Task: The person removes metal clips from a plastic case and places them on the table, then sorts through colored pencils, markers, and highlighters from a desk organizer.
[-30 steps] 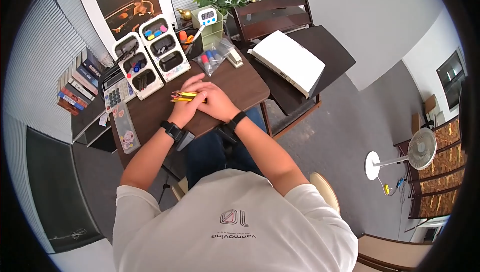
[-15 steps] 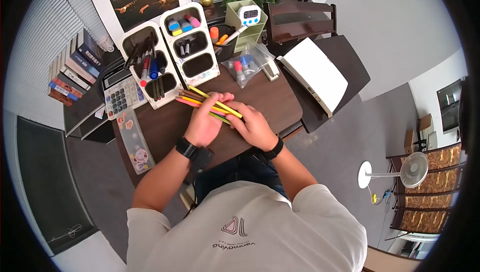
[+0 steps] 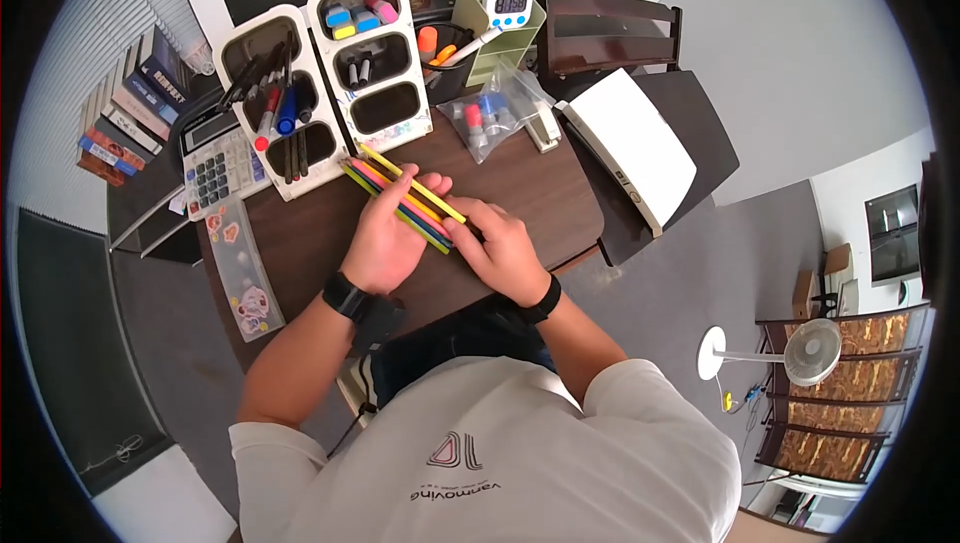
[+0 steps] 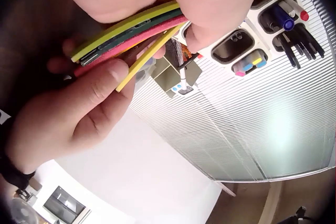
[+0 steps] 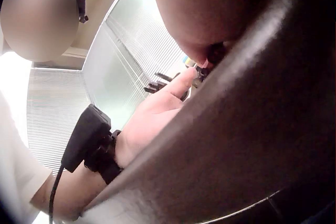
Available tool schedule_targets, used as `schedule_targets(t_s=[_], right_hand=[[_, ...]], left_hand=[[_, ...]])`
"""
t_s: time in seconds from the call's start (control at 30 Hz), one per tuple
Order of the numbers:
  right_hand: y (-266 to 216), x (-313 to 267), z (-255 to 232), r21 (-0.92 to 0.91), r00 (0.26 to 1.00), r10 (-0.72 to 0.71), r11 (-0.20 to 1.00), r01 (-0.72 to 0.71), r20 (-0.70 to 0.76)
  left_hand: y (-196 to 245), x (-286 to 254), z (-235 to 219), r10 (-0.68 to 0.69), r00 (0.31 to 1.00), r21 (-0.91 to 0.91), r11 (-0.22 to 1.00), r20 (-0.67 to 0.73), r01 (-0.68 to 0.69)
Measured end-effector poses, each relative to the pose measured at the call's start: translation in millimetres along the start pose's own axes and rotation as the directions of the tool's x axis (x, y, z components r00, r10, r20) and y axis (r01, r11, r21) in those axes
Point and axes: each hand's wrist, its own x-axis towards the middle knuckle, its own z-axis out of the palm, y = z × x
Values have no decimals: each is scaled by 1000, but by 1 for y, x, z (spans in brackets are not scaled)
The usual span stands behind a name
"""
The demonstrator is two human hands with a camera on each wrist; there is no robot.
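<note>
A bundle of several colored pencils [image 3: 410, 205], yellow, pink, dark and lime green, lies slanted across my left palm. My left hand [image 3: 384, 246] holds the bundle with the thumb laid over it. Its far ends stick out past the thumb toward the white organizer [image 3: 352, 128]. At the near ends, my right hand [image 3: 503, 251] pinches the pencils between thumb and fingers. In the left wrist view the pencils [image 4: 123, 32] lie side by side, one yellow pencil [image 4: 149, 58] angled away under the right thumb. The right wrist view shows little of the pencils.
Markers and pens [image 3: 285, 108] stand in the organizer. A calculator [image 3: 222, 171] and a stickered clear case [image 3: 245, 273] lie left. A bag of markers [image 3: 485, 115], stapler [image 3: 545, 131], mesh pen cup [image 3: 445, 61] and green holder with timer [image 3: 507, 18] stand behind; a white box [image 3: 635, 143] lies right.
The hands have drawn slightly apart. The pencils, loosely crossed half a second ago, now lie more parallel, and more of their length shows. The head view has also shifted.
</note>
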Motion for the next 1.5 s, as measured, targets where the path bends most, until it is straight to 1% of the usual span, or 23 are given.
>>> schedule_targets(t_s=[0.07, 0.17, 0.27, 0.33, 0.4, 0.47, 0.5, 0.53, 0.6, 0.67, 0.73, 0.77, 0.8, 0.87, 0.9, 0.93, 1.03, 1.27, 1.33, 1.37, 1.43, 1.47, 1.5], right_hand=[[-2, 0, -1, 9, 1000, -11, 1000, 11, -18], [-6, -3, -3, 25, 997, 75, 997, -75, -7], [-5, 0, -3, 91, 993, 14, 996, -4, -117], [-3, -1, -3, 146, 980, -66, 985, 94, -190], [-4, -4, -5, 184, 977, -14, 981, 54, -213], [-1, -3, -8, 177, 974, -146, 968, 176, -172], [1, -2, -8, 128, 960, -224, 961, 246, -169], [-1, -2, -8, 125, 959, -225, 961, 248, -174], [-8, 0, -8, 54, 918, -366, 924, 377, -153], [-20, 4, -11, 25, 910, -364, 926, 376, -197], [-33, 19, -16, -30, 857, -381, 918, 396, -348], [-39, 33, -17, -28, 866, -359, 927, 373, -349], [-36, 48, -15, -31, 860, -361, 926, 375, -361], [-27, 78, -6, -154, 883, -402, 915, 374, -243], [-19, 86, 2, -101, 925, -337, 941, 324, -176], [-13, 89, 12, -102, 924, -336, 941, 323, -181], [-7, 96, 23, -28, 978, -208, 978, 208, 0], [-9, 91, 24, 33, 975, -224, 974, 224, 8], [-17, 85, 13, -108, 979, -203, 973, 204, 22], [-21, 79, 6, -110, 979, -205, 972, 206, 25], [-29, 57, -5, -76, 985, -150, 987, 144, -83], [-30, 43, -5, -77, 986, -148, 987, 142, -76], [-30, 28, -5, 0, 998, -13, 1000, 13, -67]], left_hand=[[2, -4, -1, -21, 999, -23, 1000, -30, 20], [3, -12, 3, -28, 999, -35, 999, -37, 27], [2, -7, -4, -17, 1000, -3, 1000, -6, 17], [4, -10, -1, -44, 999, 7, 999, -30, 45], [4, -12, 0, -16, 999, 45, 999, -28, 17], [2, -12, -4, -17, 999, 64, 998, -41, 20], [2, -12, -6, -4, 999, 75, 997, -54, 8], [3, -12, -7, -6, 999, 78, 997, -50, 10], [6, -12, -8, -30, 998, 112, 993, -49, 35], [5, -15, -3, -25, 996, 126, 991, -85, 36], [6, -12, 1, -15, 1000, 69, 997, 11, 14], [7, -15, 11, -21, 994, 100, 994, -105, 31], [10, -15, 10, -23, 995, 112, 993, -99, 34], [13, -14, 4, -103, 994, 89, 991, 45, 99], [13, -15, 4, -107, 994, 100, 990, 26, 104], [12, -15, -1, -109, 994, 103, 989, 27, 106], [14, -12, -10, -108, 994, 130, 986, -7, 108], [8, -14, -1, -42, 996, 232, 971, -81, 60], [11, -15, 9, -42, 996, 243, 968, -77, 59], [12, -16, 9, -50, 996, 250, 966, -74, 68], [11, -19, 8, -61, 995, 248, 965, -80, 79], [10, -19, 9, -34, 994, 232, 971, -101, 57], [8, -18, 9, -5, 992, 214, 976, -123, 32]])
